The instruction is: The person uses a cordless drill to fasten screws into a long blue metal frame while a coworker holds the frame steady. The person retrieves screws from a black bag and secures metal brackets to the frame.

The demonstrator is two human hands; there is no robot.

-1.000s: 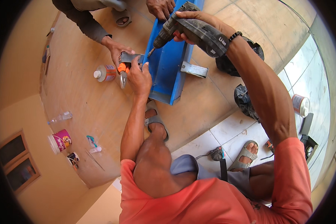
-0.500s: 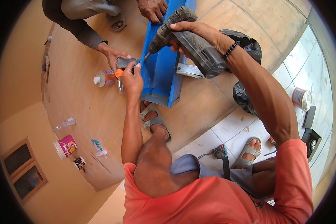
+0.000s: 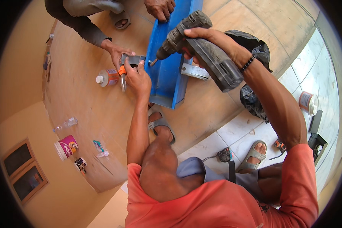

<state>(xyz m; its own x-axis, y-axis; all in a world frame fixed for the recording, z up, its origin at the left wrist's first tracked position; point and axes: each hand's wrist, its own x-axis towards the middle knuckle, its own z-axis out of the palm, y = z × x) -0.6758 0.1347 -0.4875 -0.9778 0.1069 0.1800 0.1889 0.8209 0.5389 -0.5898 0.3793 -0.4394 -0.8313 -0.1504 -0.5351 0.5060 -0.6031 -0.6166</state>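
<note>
My right hand (image 3: 211,40) is closed round the handle of a black cordless drill (image 3: 180,34). Its bit (image 3: 153,62) points left inside a blue metal gutter (image 3: 164,99), close to the left wall; contact is hard to tell. Outside that wall, my left hand (image 3: 138,80) pinches a grey bracket (image 3: 135,59) against the gutter. A co-worker's hand (image 3: 117,53) also holds the bracket from the far left, and their other hand (image 3: 160,8) rests on the gutter's far part. An orange-and-metal tool (image 3: 122,76) hangs beside my left fingers, its kind unclear.
A bottle with a white cap (image 3: 108,78) lies left of the gutter. On the right are a metal bracket (image 3: 195,71), black plastic bags (image 3: 252,99) and another bottle (image 3: 308,103). A purple-and-white bucket (image 3: 67,148) is at far left; a corded tool (image 3: 224,154) lies near my foot.
The drill and my right hand have shifted right and slightly nearer. The bit sits a little back from the gutter wall. My left hand still pinches the bracket; the co-worker's fingers have extended over it.
</note>
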